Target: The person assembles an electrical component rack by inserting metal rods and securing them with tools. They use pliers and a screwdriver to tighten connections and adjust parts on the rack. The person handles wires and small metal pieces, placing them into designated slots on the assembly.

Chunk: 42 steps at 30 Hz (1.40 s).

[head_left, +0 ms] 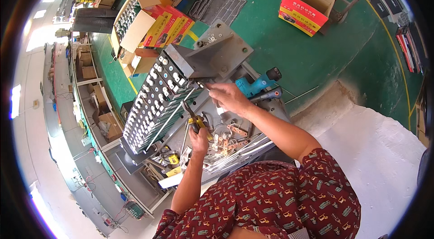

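Note:
My left hand (pixel 199 140) is closed around pliers (pixel 194 119) with yellow and black handles, their jaws pointing up toward a long row of dark battery cells (pixel 156 99) with white and metal terminals. At the row's far right end, my right hand (pixel 228 97) is pinched beside a heavy grey metal bracket (pixel 217 56). Something small and metallic seems to be at its fingertips, but I cannot make out what. Just right of that hand lies a blue cordless power tool (pixel 253 85). Small copper-coloured strips (pixel 233 144) and thin rods (pixel 237 155) are scattered on the bench below my hands.
Washers or nuts (pixel 212 39) sit on the bracket's plate. Open cartons (pixel 135 26) stand beyond the cells, and an open red and yellow carton (pixel 307 4) is on the green floor (pixel 266 31). Shelving with boxes (pixel 88 72) runs along the left. A yellow tape measure (pixel 172 159) lies near the bench's left end.

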Available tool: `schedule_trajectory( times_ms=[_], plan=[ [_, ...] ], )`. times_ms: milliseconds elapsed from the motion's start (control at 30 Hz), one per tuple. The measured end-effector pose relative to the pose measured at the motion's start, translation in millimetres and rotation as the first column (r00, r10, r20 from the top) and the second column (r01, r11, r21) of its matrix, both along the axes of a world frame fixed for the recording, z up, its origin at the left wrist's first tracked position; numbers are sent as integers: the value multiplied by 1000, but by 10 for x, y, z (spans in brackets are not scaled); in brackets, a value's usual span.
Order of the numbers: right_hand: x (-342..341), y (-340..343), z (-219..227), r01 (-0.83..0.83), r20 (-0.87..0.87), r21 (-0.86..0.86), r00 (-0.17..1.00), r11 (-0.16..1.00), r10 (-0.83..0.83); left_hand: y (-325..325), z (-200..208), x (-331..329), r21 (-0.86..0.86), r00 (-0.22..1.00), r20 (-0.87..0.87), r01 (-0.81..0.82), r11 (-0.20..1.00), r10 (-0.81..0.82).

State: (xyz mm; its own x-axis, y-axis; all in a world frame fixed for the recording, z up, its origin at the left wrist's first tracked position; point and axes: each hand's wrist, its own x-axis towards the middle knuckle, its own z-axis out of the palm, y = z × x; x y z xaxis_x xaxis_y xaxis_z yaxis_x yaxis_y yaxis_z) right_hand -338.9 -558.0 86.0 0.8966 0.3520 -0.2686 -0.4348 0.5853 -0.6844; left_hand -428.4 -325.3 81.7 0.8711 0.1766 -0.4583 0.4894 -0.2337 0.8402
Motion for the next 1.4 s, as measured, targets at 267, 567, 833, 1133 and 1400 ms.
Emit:
schedule_trajectory(
  times_ms=[267, 567, 833, 1133, 1400],
  plan=[
    [314, 46, -396, 12, 283, -36, 959, 999, -1, -33, 43, 25, 11, 999, -33, 12, 1000, -12],
    [73, 119, 448, 14, -344, 177, 938, 984, 49, -46, 36, 39, 53, 998, 34, 55, 997, -57],
    [-81, 38, 64, 30, -62, 2, 998, 1000, -30, -70, 58, 25, -34, 999, 27, 19, 999, -18],
    [352, 20, -442, -46, 259, 15, 965, 999, 41, -188, 76, 40, 22, 997, 58, -59, 998, 57],
    [78, 109, 469, 0, -341, 158, 938, 987, 55, -88, 42, 21, 0, 1000, 27, 3, 1000, -3]
  ],
)
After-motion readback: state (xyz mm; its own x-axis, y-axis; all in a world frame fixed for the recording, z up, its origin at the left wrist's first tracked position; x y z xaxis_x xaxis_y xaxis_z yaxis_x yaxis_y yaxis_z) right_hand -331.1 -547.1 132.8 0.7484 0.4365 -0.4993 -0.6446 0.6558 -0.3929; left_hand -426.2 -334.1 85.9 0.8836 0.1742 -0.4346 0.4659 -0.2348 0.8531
